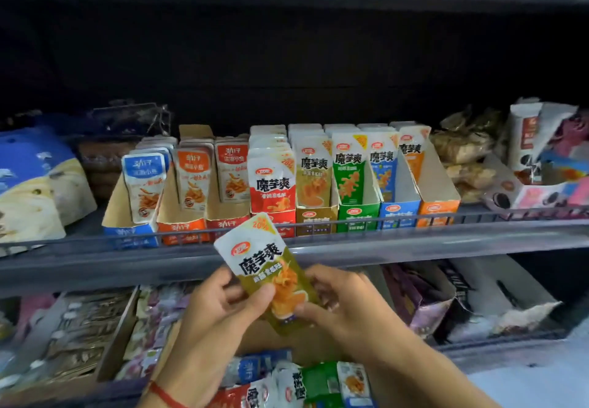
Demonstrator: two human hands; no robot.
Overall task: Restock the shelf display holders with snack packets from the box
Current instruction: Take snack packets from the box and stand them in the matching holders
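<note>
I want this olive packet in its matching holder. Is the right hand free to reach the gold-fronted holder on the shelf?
Probably yes. The gold-fronted holder sits just above the right hand, with only the shelf's front rail to clear, but both hands pinch the olive packet, so the left hand must let go.

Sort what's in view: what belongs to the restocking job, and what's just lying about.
Job: olive packet, pinched by left hand and right hand; its matching olive holder; the other holders, e.g. green holder; loose packets below.

Lying about: blue bag; cookie packs; purple packs on the lower shelf.
</note>
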